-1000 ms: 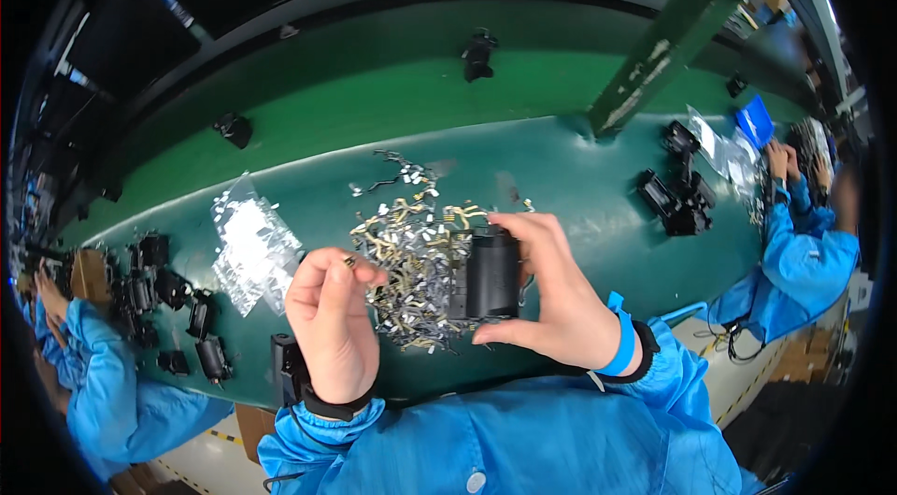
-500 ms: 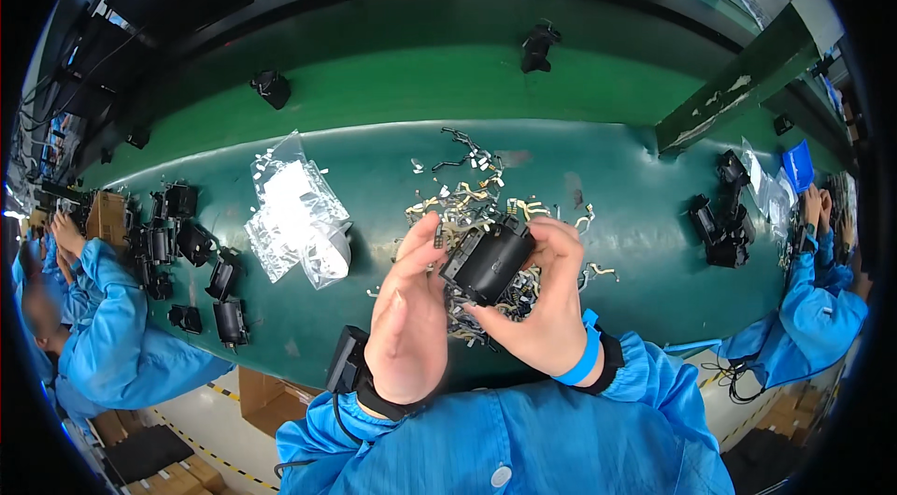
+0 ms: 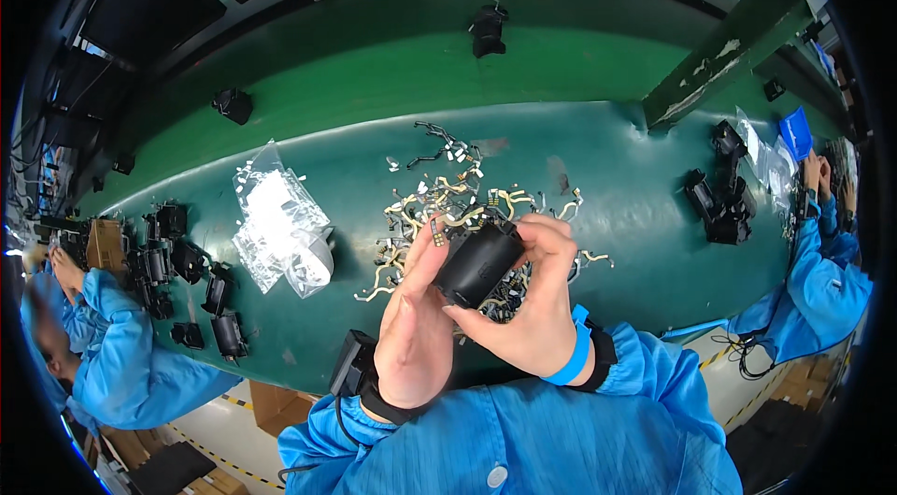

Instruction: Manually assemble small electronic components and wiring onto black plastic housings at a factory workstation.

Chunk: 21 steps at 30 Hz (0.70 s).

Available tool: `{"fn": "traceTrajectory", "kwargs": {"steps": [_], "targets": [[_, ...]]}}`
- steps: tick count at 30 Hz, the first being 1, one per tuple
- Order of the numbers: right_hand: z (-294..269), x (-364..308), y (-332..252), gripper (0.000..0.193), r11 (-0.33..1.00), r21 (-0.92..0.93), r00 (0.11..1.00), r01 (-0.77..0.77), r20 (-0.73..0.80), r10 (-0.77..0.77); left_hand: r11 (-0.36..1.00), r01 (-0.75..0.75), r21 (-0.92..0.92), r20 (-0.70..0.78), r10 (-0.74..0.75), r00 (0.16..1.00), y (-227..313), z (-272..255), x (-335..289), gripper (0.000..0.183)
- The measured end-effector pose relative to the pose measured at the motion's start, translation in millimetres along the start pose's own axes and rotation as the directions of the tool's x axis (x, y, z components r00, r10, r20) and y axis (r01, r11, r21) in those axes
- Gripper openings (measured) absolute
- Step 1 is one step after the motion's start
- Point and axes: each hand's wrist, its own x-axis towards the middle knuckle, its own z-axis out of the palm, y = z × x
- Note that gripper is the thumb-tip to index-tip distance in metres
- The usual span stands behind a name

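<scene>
A black, rounded plastic housing (image 3: 479, 263) is held tilted between both hands above the green table. My right hand (image 3: 534, 313) grips it, thumb at the lower edge and fingers curled round the right end. My left hand (image 3: 414, 345) is closed against its left side, with some fingers hidden behind it. At the left fingertips shows a small dark strip with pale contacts (image 3: 437, 233); whether it belongs to the housing I cannot tell. Below and beyond lies a loose heap of small flat cables (image 3: 456, 186) with white and gold ends.
Left of the heap lies a clear plastic bag (image 3: 280, 231) of white pieces. More black housings (image 3: 229, 336) stand at the left, others (image 3: 724, 205) at the right. A green post (image 3: 719, 56) rises at the back right. People in blue sleeves (image 3: 121, 336) sit on both sides.
The housing has turned slightly in my hands, showing more of its smooth curved side. The view has shifted a little, and both hands keep their hold.
</scene>
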Motion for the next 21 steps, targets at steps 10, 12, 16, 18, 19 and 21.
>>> {"fn": "traceTrajectory", "kwargs": {"steps": [10,12,16,18,19,21], "targets": [[-1.5,1.4,0.5,0.088,1.0,0.008,0.999,-0.027,-0.019,0.027,0.99,-0.013,0.138,0.026,0.01,1.0,-0.6,4.9,-0.7,0.052],[-2.1,1.9,0.3,0.087,1.0,0.003,0.999,-0.024,-0.024,0.024,0.977,-0.021,0.211,0.001,0.021,1.0,-0.6,5.7,-1.0,0.052],[-3.4,2.3,-0.8,0.087,1.0,0.002,1.0,-0.024,-0.014,0.024,0.943,-0.053,0.329,-0.028,0.066,0.997,-1.9,4.4,-1.6,0.053],[-3.7,2.3,-1.8,0.087,1.0,-0.002,1.0,-0.029,-0.009,0.028,0.935,-0.088,0.344,-0.013,0.099,0.995,-3.2,3.6,-1.2,0.054],[-3.5,2.1,-1.9,0.087,1.0,0.0,1.0,-0.027,-0.008,0.027,0.935,-0.087,0.345,-0.014,0.098,0.995,-2.9,3.7,-1.2,0.054],[-3.4,2.0,-2.1,0.087,1.0,0.002,1.0,-0.026,-0.006,0.026,0.927,-0.082,0.365,-0.008,0.091,0.996,-2.2,3.8,-1.4,0.053]]}}
